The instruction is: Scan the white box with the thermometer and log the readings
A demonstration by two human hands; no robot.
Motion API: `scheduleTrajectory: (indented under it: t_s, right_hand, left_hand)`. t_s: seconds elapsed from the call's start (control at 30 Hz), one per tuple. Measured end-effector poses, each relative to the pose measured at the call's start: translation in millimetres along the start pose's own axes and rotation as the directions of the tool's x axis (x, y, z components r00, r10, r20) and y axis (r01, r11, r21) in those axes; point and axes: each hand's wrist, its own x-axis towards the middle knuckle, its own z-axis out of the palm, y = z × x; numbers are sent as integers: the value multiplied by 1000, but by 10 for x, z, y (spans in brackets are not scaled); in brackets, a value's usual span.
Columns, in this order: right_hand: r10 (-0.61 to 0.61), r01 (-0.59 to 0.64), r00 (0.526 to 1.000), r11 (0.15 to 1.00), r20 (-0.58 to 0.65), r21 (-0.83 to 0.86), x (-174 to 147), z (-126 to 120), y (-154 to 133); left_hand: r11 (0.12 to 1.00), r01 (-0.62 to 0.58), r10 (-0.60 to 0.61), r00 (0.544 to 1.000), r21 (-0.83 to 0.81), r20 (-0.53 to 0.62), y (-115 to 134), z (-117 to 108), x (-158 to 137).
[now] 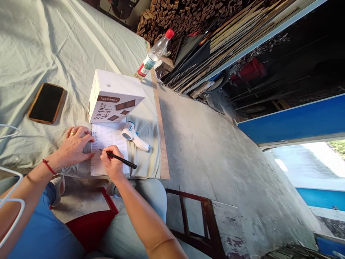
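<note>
My right hand [112, 163] is closed around a black pen [122, 160], its tip on the page of a notebook [107, 138] with handwriting on it. At the notebook's left edge rests my left hand [77, 144], fingers spread and curved, fingertips against the paper and cloth. It wears a ring, and a red string circles the wrist. Behind the notebook, touching or covering its far end, stands a white NutriMotion Super Meal box [115, 93]. A white and blue infrared thermometer [136, 136] lies at the notebook's right, partly over its edge.
A smartphone [46, 103] lies left on the cloth-covered table [24, 43]. A red-capped bottle [152, 55] stands near the table's right edge. White cable [12, 196] loops at far left. A dark wooden frame [194, 216] is beside my knee; stacked firewood [185, 18] stands behind.
</note>
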Motion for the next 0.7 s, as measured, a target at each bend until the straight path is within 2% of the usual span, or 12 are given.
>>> scheduleTrajectory:
  t_s: [0.1,0.2,0.3,0.43,0.5,0.57,0.7]
  right_hand:
    - [-37,35,999,995,-24,-94,79,-132,-21]
    - [-63,55,998,954,-18,-294,223,-303,-47]
    - [32,-12,999,851,29,-525,332,-431,-70]
    - [177,-9,970,712,167,-702,360,-499,-111]
    - [208,16,955,676,211,-737,360,-508,-136]
    - [214,30,950,659,226,-752,371,-508,-156]
    - [196,81,939,676,284,-732,400,-485,-147]
  left_hand:
    - [995,23,-20,999,-99,29,-119,-129,62]
    - [965,143,-159,986,-220,-58,-246,-252,153]
    - [896,239,-315,936,-374,-155,-304,-294,278]
    - [781,235,-395,903,-578,-167,-285,-227,488]
    - [744,192,-380,909,-640,-170,-260,-187,594]
    - [716,107,-310,934,-690,-178,-237,-161,689]
    - [642,-25,-198,960,-766,-197,-226,-128,832]
